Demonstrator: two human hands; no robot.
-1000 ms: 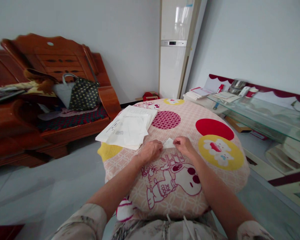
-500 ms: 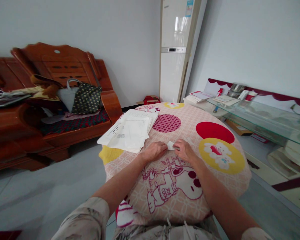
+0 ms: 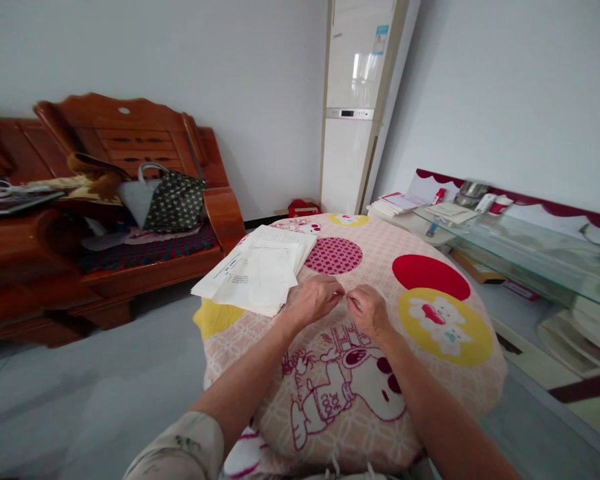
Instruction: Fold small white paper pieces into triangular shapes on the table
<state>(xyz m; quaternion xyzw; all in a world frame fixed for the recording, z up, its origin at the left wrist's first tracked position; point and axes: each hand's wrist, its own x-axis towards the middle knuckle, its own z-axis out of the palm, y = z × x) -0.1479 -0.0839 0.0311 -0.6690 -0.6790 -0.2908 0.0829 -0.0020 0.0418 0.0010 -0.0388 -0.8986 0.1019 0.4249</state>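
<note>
Over the middle of the cloth-covered round table (image 3: 375, 437), my left hand (image 3: 317, 298) and my right hand (image 3: 367, 311) face each other with their fingertips almost touching. Both are closed in a pinch. The small white piece of paper they held a moment earlier is now almost wholly hidden by the fingers. Just left of my left hand lies a stack of white paper sheets (image 3: 273, 275), some printed, spread at slightly different angles.
A wooden sofa (image 3: 145, 143) with a dark patterned bag (image 3: 176, 200) on it stands at the left. Behind the table rises a tall white air conditioner (image 3: 347, 160). Along the right runs a glass-topped cabinet (image 3: 525, 237) with papers, a red-and-white cup (image 3: 501, 205) and metal bowls (image 3: 473, 191).
My fingertips have come closer together and the small white paper between them has gone from sight. The whole view has shifted slightly as my head tilted. The paper stack has stayed put.
</note>
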